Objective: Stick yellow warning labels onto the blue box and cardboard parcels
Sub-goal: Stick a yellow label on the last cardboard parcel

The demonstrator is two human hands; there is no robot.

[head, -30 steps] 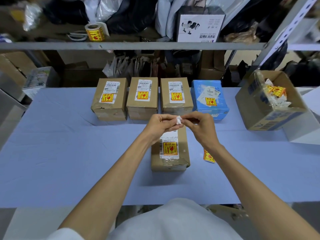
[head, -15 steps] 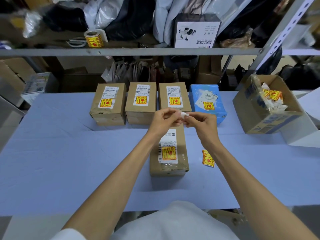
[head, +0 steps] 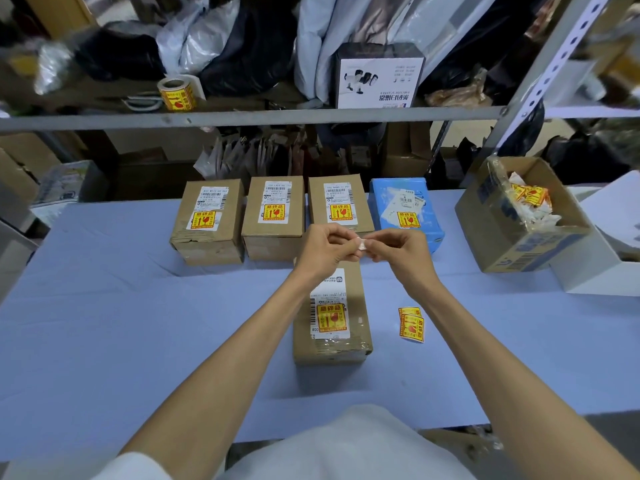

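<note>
fingers [head: 346, 241] pinch white scrap [head: 362, 244] — parcel [head: 358, 303] lengthwise away

Cardboard parcels [head: 273, 244] and blue box [head: 429, 209], all labelled.
Three cardboard parcels and the blue box are stood in a far row, each topped with a yellow warning label [head: 273, 213]; a fourth parcel [head: 358, 306] lies nearer, likewise labelled, two loose labels [head: 412, 325] just right of it, a white scrap [head: 362, 244] pinched above it.
</note>
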